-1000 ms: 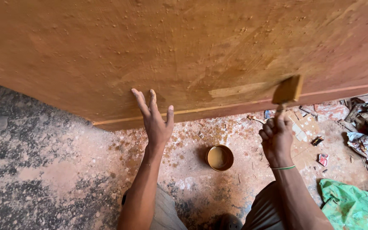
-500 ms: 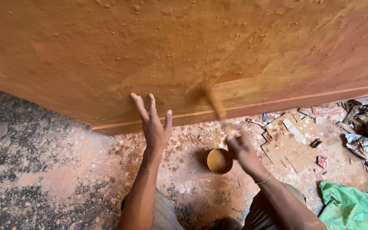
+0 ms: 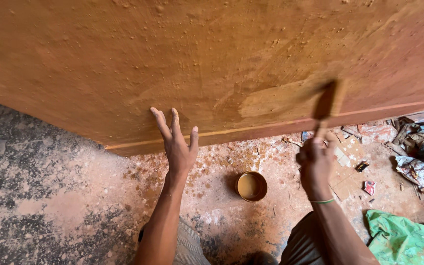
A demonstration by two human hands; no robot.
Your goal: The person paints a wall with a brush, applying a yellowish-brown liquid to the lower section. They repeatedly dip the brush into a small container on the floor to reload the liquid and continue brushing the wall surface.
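A large brown wooden panel [image 3: 212, 64] fills the upper part of the view, its lower edge just above the floor. My left hand [image 3: 176, 145] lies flat against that lower edge, fingers spread, holding nothing. My right hand [image 3: 315, 159] grips the handle of a paintbrush [image 3: 329, 100], blurred, whose bristles touch the panel beside a lighter, wet-looking streak [image 3: 271, 100]. A green band circles my right wrist. Between my arms, a small round tin [image 3: 251, 186] of brownish liquid sits on the floor.
The concrete floor [image 3: 50, 196] is dusted reddish and stained dark. At the right lie scraps of paper and cardboard [image 3: 344, 162], crumpled wrappers [image 3: 420, 164] and a green plastic bag [image 3: 401, 238]. My knees show at the bottom edge.
My right hand dropped toward the tin with the brush, then swung back up to the panel near the right. The left hand has stayed pressed on the panel's edge.
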